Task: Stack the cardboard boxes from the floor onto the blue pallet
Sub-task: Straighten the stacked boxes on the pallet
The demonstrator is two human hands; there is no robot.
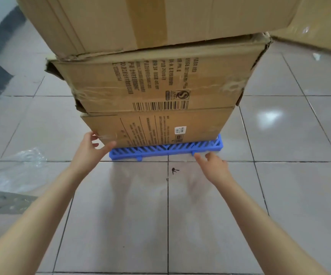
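- Pallet [165, 150]: blue, slatted, flat on tiled floor [210, 225]; only front edge & right corner show, rest under boxes.
- Bottom box [154, 129]: sits on pallet, printed text + small white label on front face.
- Mid box [152, 80]: on bottom box, wider than it, overhangs both sides; barcode & rows of print on front, corners torn & dented, clear tape wrinkled at both ends.
- Top box [160, 20]: on mid box, brown tape strip down its centre, cut off by frame top; overhangs mid box on the left.
- 4th box [319, 24]: top R of frame, behind stack; can't tell what it rests on.
- L hand [90, 148]: at bottom box's lower left corner, fingers [109, 145] spread open, thumb tip touching front face; other fingers reach round the left side. Not gripping anything.
- R hand [213, 162]: low, just in front of pallet's front edge, right of centre; fingers loosely open, index tip at or very near the pallet rim – can't tell if touching. Holds nothing.
- Both forearms bare, reaching in from bottom corners.
- Clear plastic wrap [21, 167] crumpled on floor, left of L arm.
- Grey perforated sheet [3, 202] at left edge, near the wrap.
- Small dark mark [174, 170] on floor between the hands.
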